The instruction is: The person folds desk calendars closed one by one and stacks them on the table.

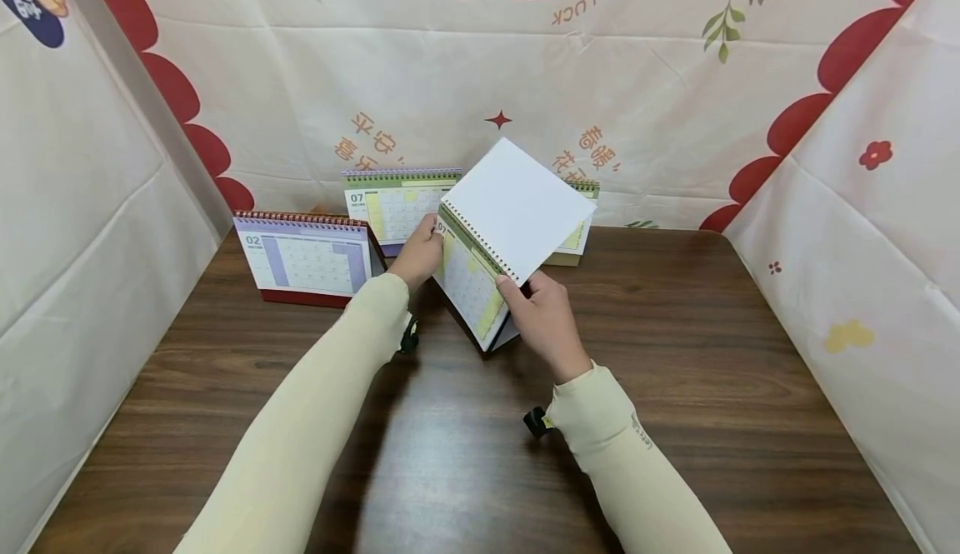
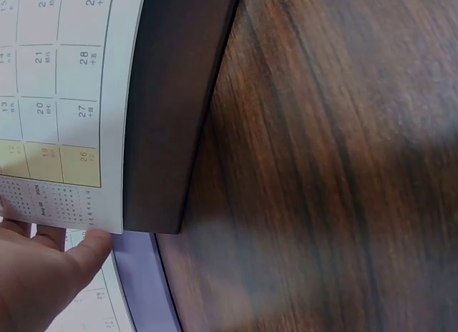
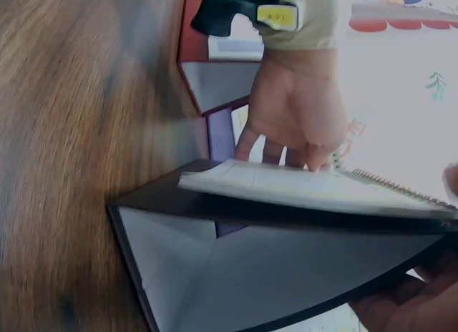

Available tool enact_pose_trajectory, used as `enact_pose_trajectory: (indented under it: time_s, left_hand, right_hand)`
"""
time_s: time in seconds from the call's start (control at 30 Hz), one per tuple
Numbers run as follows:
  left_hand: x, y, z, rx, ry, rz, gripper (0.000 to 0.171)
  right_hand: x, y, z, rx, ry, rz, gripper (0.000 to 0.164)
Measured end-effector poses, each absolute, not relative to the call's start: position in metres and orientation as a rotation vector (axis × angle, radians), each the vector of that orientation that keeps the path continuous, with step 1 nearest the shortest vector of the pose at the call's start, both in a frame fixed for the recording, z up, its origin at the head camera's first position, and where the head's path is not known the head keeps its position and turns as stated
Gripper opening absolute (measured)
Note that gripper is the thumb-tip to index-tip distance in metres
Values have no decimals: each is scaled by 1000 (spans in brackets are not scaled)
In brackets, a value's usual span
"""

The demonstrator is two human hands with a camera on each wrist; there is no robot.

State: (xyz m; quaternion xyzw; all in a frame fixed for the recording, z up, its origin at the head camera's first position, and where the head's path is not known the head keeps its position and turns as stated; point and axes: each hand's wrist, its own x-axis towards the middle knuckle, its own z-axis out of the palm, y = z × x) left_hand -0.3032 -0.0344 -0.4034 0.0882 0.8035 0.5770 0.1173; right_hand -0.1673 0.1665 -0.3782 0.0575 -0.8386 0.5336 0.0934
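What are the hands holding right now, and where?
A black-based, green-headed paper desk calendar: left hand at its left edge, right hand at its upper right corner.

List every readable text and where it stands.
"02": purple-and-white spiral calendar, red base
"07": held green-and-yellow spiral calendar, dark base
"19"–"22", "26"–"29": same calendar
"07": green-and-yellow spiral calendar, purple base
"OOD LUCK", inverted, cut off: white fabric backdrop
"平安喜乐", "春暖": same backdrop
Unreadable, too small: yellow wrist label, cream sleeve print, blue patch lettering

cream sleeves (image 1: 300, 421), black wrist cameras (image 1: 536, 422)
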Motion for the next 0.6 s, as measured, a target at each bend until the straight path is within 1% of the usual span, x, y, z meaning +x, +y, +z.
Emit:
enact_pose_trajectory:
  time_s: [0.23, 0.6]
  left_hand:
    - [-303, -36, -404, 283, 2359, 1685, 46]
    - [-299, -36, -401, 296, 2338, 1695, 46]
  right_hand:
    - [-167, 166, -381, 263, -2516, 1441, 35]
    - [-166, 164, -384, 304, -2430, 1463, 36]
